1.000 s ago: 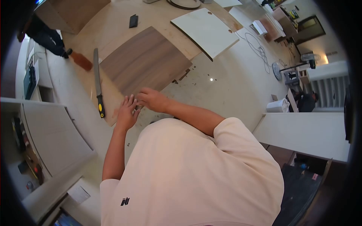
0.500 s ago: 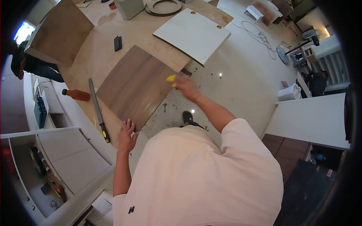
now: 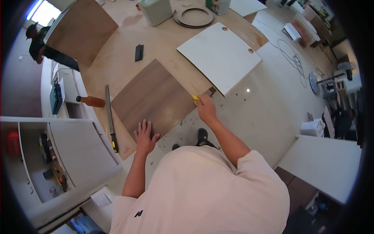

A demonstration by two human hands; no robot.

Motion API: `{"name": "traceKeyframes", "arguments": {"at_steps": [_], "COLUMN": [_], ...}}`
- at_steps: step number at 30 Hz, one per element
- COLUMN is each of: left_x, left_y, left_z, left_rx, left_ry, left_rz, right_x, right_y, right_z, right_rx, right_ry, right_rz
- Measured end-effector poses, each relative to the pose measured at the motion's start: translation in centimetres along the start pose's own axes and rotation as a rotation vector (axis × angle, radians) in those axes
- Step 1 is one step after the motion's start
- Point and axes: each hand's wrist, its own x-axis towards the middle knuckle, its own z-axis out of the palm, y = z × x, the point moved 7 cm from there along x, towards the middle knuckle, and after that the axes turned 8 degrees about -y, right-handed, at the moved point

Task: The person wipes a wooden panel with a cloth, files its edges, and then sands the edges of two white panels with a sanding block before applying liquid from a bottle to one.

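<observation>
Panel of dark brown wood grain (image 3: 154,99), rectangular, flat on pale plywood sheet (image 3: 117,66). Left hand (image 3: 145,136) pressed palm-down on near corner, fingers spread wide. Right hand (image 3: 206,110) closed around small yellow tool (image 3: 195,99), set against right edge of panel. Long handsaw with yellow-and-black handle (image 3: 111,121) just left of panel, apart from both hands. White rectangular board with two holes (image 3: 220,54) beyond, near far corner.

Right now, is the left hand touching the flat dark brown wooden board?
Touching. The head view shows the left hand lying flat, fingers spread, on the near corner of the dark brown wooden board.
</observation>
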Motion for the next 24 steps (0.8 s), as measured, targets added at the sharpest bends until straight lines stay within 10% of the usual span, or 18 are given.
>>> {"name": "traceKeyframes", "arguments": {"at_steps": [7,24], "left_x": [-6.4,-3.3], "left_y": [-3.9,5.1], "left_z": [4.5,-5.8], "left_rx": [0.016,0.291], "left_ry": [0.225,0.401], "left_rz": [-0.181,0.143], "right_x": [-4.9,-0.3], "right_y": [7.1,-2.3], "right_z": [4.1,0.4], "right_rx": [1.115,1.190], "right_ry": [-0.390,-0.384], "right_rz": [0.923,0.794]}}
